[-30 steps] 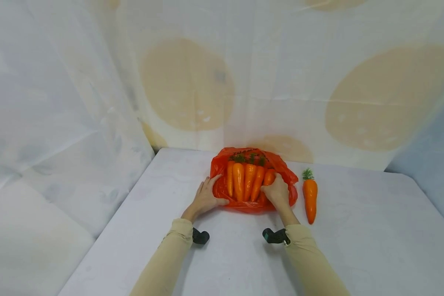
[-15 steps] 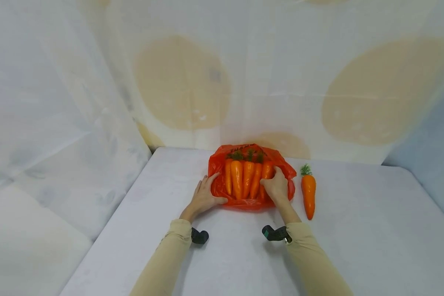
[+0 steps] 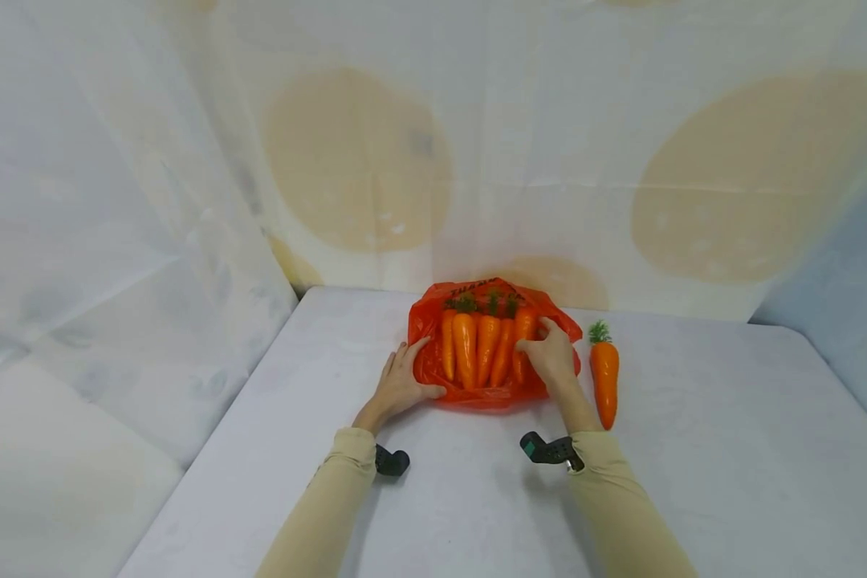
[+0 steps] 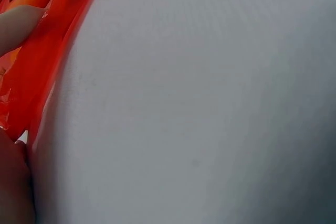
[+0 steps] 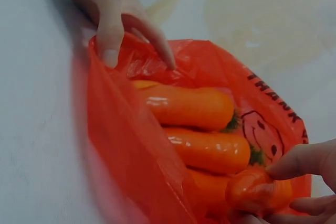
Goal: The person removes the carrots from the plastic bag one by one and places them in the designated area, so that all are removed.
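An orange-red plastic bag (image 3: 493, 399) lies on the table with its mouth towards me, several orange carrots (image 3: 466, 345) side by side inside it. My left hand (image 3: 397, 389) spreads at the bag's left side; its thumb and index finger reach over the rim, as the right wrist view also shows. At the right end of the row, my right hand (image 3: 555, 363) pinches a carrot (image 5: 254, 190) between thumb and fingers. That carrot's blunt end faces the right wrist camera. Only the left thumb (image 4: 18, 27) and part of the palm show in the left wrist view.
One more carrot (image 3: 605, 381) with a green top lies on the table to the right of the bag. A white cloth covers the table (image 3: 448, 514). Close behind the bag hangs a patterned backdrop (image 3: 535, 201), and a pale sheet (image 3: 137, 281) stands along the left edge.
The right hand has moved slightly up and to the right, and the carrot in it now sits higher among the others. The left hand stays at the bag's left side.
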Demonstrator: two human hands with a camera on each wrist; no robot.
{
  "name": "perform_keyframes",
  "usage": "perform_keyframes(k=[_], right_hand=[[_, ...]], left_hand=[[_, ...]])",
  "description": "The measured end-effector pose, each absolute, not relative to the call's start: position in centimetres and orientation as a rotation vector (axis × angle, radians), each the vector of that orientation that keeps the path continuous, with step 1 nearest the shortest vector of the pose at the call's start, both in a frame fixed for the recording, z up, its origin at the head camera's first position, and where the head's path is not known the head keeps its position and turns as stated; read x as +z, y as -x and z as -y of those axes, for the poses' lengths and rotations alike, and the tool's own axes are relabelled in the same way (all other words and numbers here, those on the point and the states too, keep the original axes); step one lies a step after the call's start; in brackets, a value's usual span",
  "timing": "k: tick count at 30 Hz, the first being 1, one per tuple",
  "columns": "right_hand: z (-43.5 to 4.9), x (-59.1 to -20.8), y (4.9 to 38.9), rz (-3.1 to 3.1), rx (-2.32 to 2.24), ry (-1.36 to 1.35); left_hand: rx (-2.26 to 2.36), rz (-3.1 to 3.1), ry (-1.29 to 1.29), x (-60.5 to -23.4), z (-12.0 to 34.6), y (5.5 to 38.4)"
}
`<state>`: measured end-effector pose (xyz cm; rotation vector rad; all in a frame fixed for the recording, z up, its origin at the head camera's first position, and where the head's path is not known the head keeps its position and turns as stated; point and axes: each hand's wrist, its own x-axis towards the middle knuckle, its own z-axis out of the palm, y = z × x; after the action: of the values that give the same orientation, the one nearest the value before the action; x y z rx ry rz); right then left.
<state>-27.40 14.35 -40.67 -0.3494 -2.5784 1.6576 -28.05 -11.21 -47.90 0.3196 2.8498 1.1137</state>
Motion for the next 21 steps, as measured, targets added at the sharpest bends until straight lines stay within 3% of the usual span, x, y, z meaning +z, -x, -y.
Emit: perform_keyframes(k=[21], right_hand=[[-13.3,-40.1,25.4,2.585,1.831,0.302]], left_hand=[[1.130,-2.847,-0.320,-47.8,12.0,28.0]])
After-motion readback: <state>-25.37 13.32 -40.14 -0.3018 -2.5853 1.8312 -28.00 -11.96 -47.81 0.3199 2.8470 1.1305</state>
